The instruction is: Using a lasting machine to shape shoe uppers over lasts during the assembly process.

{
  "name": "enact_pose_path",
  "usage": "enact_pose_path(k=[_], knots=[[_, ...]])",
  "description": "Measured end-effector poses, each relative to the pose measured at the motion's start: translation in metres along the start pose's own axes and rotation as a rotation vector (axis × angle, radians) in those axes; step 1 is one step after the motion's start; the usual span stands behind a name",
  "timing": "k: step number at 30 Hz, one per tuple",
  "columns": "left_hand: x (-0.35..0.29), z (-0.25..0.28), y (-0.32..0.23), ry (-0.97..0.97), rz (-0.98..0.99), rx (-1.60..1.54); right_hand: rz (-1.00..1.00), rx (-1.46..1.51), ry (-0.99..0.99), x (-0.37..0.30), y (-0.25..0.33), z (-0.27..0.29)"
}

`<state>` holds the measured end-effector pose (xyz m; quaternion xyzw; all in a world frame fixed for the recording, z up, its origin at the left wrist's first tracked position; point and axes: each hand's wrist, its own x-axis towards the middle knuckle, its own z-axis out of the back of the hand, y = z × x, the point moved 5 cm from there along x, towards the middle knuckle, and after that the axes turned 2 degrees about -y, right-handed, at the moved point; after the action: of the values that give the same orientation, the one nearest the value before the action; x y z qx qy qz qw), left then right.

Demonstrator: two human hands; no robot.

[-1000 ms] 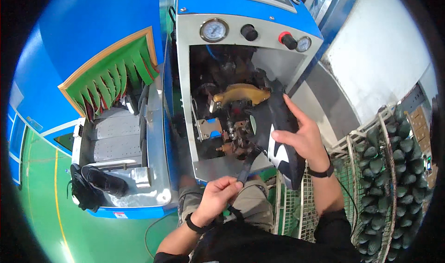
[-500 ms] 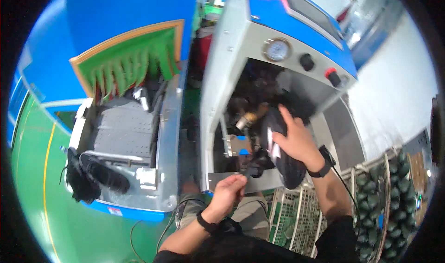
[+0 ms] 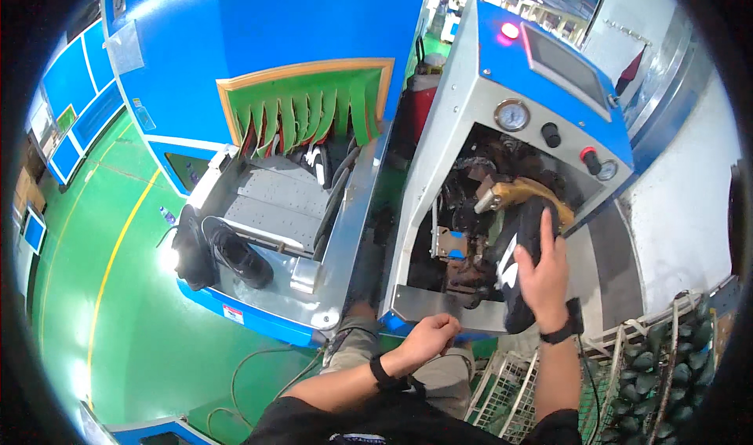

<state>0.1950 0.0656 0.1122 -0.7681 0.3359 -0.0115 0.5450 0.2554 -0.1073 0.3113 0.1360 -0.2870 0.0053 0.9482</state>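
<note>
Lower L of frame: two blk shoes on the metal table. Btm ctr: L hand, fingers curled, clear of the shoe; blk strip it pinched a sec ago no longer shows, can't tell if anything's in the fist. R of ctr: b/w shoe in the mach. opening, now overlapping the yellow pc.; R hand grips it, apparently steadying it solo.
</note>
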Motion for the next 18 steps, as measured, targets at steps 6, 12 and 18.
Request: enact_pose_path(k=[6,12,18], knots=[[-0.028,-0.028,-0.016,0.224,-0.005,0.102,0.129,-0.063,-0.184,-0.12,0.016,0.037],[-0.066,-0.053,-0.004,0.658,0.308,-0.459,0.309,0.127,0.289,-0.213,0.03,0.085],[-0.076,-0.019,0.014,0.255,0.12,0.094,-0.555,1.267,0.385,-0.173,-0.019,0.026]])
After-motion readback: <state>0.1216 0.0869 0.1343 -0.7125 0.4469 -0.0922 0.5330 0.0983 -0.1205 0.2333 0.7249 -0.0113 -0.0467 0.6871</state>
